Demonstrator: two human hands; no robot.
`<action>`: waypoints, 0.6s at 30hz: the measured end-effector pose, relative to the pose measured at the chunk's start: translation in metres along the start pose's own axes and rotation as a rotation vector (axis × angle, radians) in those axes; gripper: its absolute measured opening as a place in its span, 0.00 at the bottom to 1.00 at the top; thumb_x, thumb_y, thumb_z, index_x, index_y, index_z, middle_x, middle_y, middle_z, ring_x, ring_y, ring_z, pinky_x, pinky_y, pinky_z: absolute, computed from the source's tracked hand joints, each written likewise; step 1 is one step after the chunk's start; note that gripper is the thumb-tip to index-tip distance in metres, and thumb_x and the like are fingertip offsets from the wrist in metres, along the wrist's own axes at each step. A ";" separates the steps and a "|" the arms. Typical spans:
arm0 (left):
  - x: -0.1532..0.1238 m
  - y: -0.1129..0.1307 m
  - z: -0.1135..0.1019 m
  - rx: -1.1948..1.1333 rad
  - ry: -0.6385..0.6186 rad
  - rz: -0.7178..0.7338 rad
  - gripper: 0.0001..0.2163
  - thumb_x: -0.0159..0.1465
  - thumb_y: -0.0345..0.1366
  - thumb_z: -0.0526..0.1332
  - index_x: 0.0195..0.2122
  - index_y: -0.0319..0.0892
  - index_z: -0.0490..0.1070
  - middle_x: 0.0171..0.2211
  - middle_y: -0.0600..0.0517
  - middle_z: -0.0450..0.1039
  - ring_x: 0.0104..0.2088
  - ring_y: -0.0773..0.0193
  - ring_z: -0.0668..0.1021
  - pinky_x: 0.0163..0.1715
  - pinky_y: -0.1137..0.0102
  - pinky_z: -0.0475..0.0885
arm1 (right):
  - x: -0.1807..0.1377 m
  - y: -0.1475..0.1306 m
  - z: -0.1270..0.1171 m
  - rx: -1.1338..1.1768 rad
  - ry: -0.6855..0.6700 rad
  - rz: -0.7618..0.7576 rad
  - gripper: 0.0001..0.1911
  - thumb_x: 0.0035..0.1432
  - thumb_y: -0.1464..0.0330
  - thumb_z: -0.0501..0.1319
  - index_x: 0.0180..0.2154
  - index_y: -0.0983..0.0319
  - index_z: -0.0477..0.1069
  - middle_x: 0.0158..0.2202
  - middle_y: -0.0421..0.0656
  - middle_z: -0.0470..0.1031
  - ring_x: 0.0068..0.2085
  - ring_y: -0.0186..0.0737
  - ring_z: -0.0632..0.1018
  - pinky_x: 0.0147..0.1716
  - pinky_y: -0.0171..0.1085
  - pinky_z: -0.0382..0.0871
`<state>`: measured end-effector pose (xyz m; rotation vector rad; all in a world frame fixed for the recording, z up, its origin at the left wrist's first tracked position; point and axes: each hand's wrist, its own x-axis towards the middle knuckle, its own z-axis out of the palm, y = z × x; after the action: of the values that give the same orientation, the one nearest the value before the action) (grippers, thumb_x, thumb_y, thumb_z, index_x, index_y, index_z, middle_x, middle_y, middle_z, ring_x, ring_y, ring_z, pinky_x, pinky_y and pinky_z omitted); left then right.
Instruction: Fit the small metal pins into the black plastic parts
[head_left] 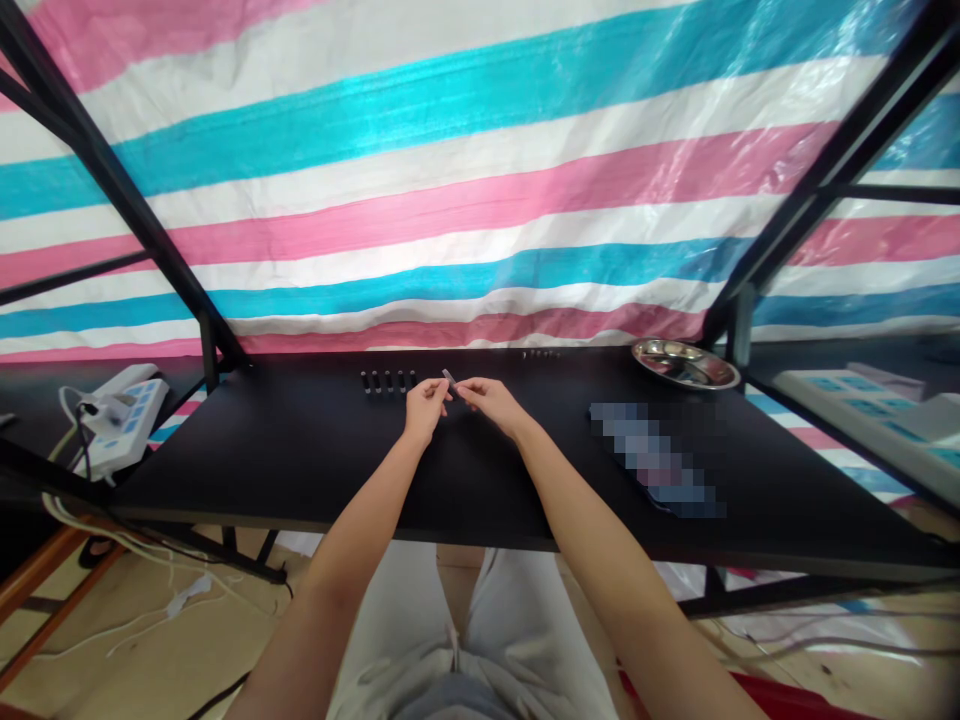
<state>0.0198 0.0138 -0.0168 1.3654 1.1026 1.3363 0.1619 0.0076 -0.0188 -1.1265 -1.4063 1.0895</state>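
Fingertips point(463, 387) of the right hand point(480, 397) are pinching a small, slim dark piece point(449, 378) above the middle of the black bench point(315, 450). The left hand point(427, 408) is meeting it from the other side, thumb and fingers drawn together beside the piece; whether they are also gripping it, I cannot tell.

Taking the hands as the clock's centre, five short black tubes point(388, 382) are forming a neat row at nine o'clock, near the left hand. Several tiny pieces point(541, 354) are sitting in a line at two o'clock, by the back edge. A round metal dish point(686, 366) is resting at three o'clock, well apart from the hands. A long object point(651, 460), blurred out, is lying at four o'clock. Striped sheeting point(450, 210) is hanging at twelve o'clock, behind the bench.
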 end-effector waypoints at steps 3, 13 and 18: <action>0.000 0.000 -0.001 0.010 -0.008 -0.003 0.13 0.54 0.43 0.61 0.32 0.37 0.72 0.20 0.55 0.68 0.13 0.76 0.64 0.14 0.76 0.58 | 0.000 0.001 -0.001 -0.015 -0.023 0.025 0.18 0.42 0.57 0.64 0.32 0.64 0.74 0.23 0.39 0.70 0.23 0.30 0.65 0.25 0.33 0.60; 0.001 -0.002 0.000 0.013 -0.042 -0.024 0.12 0.55 0.41 0.60 0.32 0.36 0.72 0.19 0.56 0.66 0.12 0.77 0.63 0.13 0.77 0.56 | -0.002 -0.003 -0.001 -0.050 -0.056 0.041 0.17 0.44 0.58 0.63 0.32 0.65 0.73 0.24 0.39 0.70 0.24 0.29 0.66 0.25 0.33 0.61; 0.000 0.000 -0.001 -0.004 -0.086 -0.055 0.11 0.56 0.39 0.58 0.32 0.36 0.72 0.18 0.58 0.64 0.12 0.78 0.62 0.13 0.77 0.55 | -0.004 -0.008 -0.002 -0.092 -0.112 0.069 0.17 0.43 0.58 0.63 0.31 0.65 0.72 0.23 0.38 0.69 0.23 0.29 0.65 0.26 0.33 0.61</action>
<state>0.0190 0.0134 -0.0165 1.3674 1.0721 1.2285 0.1638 0.0021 -0.0110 -1.2030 -1.5280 1.1620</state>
